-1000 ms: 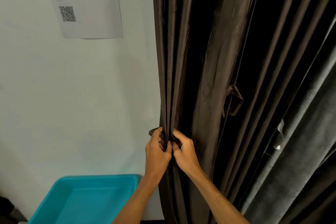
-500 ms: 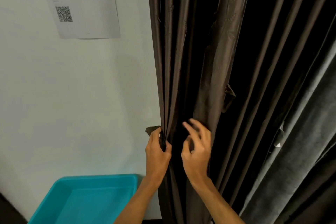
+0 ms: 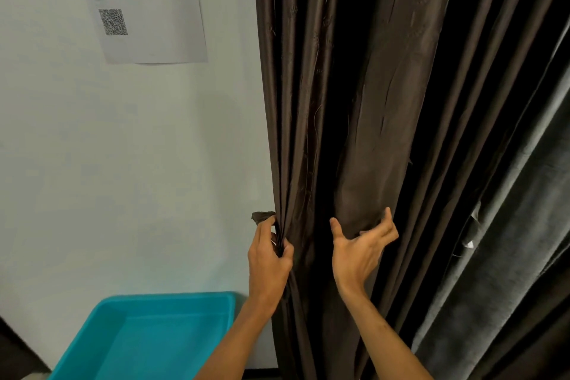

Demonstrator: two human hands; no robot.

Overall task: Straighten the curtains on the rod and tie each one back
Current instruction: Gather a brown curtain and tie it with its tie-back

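So, the brown curtain (image 3: 385,102) hangs down the middle of the view in long vertical folds, with its left edge right against the white wall (image 3: 123,163). Low down, the folds at that left edge are bunched tight, and our left hand (image 3: 270,259) is what grips them: fingers curled in from the left, thumb pressing from the right, back of the hand facing us. That forearm comes straight up from the bottom of the view. A small flap of dark fabric (image 3: 262,216) pokes out to the left just above the hand, touching the top finger.

Our right hand (image 3: 357,253) sits just to the right, apart from the left one, and holds nothing. The thumb points up and the fingers are spread and loosely bent toward a broad fold. The fingertips are blurred, so we can't tell if they touch the cloth. The wrist is cocked back, forearm rising from the bottom right.

Further right hangs a grey curtain (image 3: 509,256), beside the brown one. Near the wall at lower left sits a teal tub (image 3: 148,333). Up on the wall at top left is a paper sheet (image 3: 145,9) with a QR code.
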